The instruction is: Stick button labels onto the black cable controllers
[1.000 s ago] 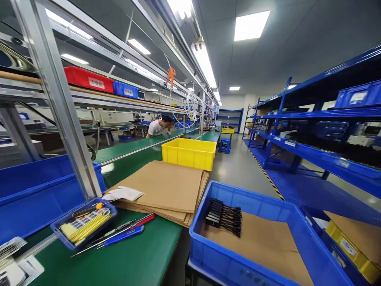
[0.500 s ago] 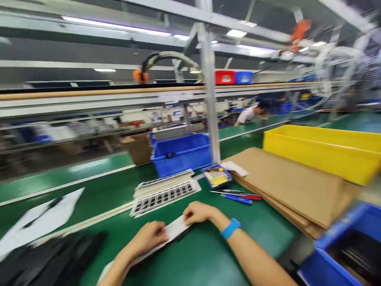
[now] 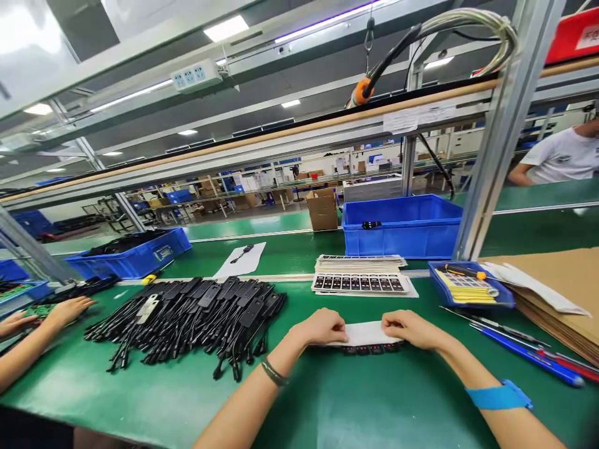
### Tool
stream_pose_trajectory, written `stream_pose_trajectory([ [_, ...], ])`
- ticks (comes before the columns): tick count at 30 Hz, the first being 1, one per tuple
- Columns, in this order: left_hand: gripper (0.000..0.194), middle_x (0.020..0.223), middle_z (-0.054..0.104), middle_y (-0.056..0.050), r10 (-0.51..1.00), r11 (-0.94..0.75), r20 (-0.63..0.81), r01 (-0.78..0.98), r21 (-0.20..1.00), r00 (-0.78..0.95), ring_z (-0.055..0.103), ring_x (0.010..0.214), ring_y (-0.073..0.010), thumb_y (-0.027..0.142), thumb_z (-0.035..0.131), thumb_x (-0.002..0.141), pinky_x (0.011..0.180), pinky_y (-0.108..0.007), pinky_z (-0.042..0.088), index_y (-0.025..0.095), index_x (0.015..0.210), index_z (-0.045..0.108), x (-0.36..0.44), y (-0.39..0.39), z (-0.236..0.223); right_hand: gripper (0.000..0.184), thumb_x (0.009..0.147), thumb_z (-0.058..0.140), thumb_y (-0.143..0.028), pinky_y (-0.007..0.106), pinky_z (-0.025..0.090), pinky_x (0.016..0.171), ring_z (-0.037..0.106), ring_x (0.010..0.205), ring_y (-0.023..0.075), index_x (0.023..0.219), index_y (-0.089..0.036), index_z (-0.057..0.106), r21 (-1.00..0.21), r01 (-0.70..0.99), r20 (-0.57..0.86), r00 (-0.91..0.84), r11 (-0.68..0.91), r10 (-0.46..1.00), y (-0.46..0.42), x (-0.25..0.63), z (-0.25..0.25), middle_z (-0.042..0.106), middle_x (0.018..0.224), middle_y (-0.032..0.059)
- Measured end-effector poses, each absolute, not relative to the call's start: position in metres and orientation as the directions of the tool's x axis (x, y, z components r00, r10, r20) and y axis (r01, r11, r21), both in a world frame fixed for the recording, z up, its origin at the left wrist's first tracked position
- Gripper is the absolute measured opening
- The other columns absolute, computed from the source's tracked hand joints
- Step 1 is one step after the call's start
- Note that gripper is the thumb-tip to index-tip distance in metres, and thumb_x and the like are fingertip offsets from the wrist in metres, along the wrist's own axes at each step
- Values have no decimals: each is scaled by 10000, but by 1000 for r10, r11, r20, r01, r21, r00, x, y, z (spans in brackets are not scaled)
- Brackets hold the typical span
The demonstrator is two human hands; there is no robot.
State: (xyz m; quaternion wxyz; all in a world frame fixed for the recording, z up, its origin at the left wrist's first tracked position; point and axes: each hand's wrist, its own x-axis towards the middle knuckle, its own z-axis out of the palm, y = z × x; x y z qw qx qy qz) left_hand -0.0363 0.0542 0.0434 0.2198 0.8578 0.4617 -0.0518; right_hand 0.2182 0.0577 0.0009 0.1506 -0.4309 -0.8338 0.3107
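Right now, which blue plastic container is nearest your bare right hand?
The small blue tray of yellow items right of the white printed sheets; other blue containers sit farther from my right hand.

Ceiling lights (image 3: 226, 28) shine brightly, glaring off the green bench (image 3: 93, 393).

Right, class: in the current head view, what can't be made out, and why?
- Head view: edges of the white strip under the left hand and right hand, covered by fingers.
- Head view: fine print on the label sheets, too small.
- Head view: floor of the large blue bin, behind its front side.
- Head view: rest of the red bin, cut by the right edge.
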Motion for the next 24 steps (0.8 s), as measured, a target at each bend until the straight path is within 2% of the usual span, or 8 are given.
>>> stream_pose_trajectory([
  [5,276,804,595,-35,832,-428,-248,858,284,497,530,737,-102,398,561,841,792,-239,433,128,823,619,-36,53,33,145,661,544,-221,208,356,569,542,644,142,756,-143,621,-711,623,-58,-513,325,856,61,219,-1,617,676,21],
  [9,215,803,615,-17,809,-419,-285,844,334,514,542,722,-98,377,639,801,699,-183,389,163,816,643,-45,55,37,131,666,557,-252,220,369,592,565,662,157,717,-146,616,-697,661,-26,-412,279,911,57,218,1,629,674,31],
  [13,161,743,615,21,774,-413,-333,828,380,539,531,663,-68,345,700,760,582,-152,322,192,786,661,-68,54,42,161,668,562,-286,230,384,638,569,710,169,740,-170,647,-676,663,-16,-449,321,893,55,226,2,640,745,31],
  [19,308,772,568,-35,857,-353,-268,881,316,439,480,689,-80,415,577,830,700,-193,383,113,786,618,-74,51,33,118,707,505,-284,272,331,645,524,713,195,680,-187,566,-592,710,16,-462,381,887,57,229,0,618,751,34],
  [21,306,720,562,-15,845,-335,-312,885,324,434,457,628,-70,428,618,805,650,-183,368,124,772,621,-79,55,34,120,722,476,-283,278,328,652,515,712,199,689,-186,540,-584,710,12,-478,394,878,57,228,1,612,750,36],
  [24,214,657,558,18,795,-335,-391,874,353,463,430,567,-53,357,719,739,564,-168,306,159,744,637,-95,58,42,136,735,454,-295,277,339,661,519,724,202,697,-186,526,-595,688,1,-517,416,856,56,228,2,606,760,38],
])
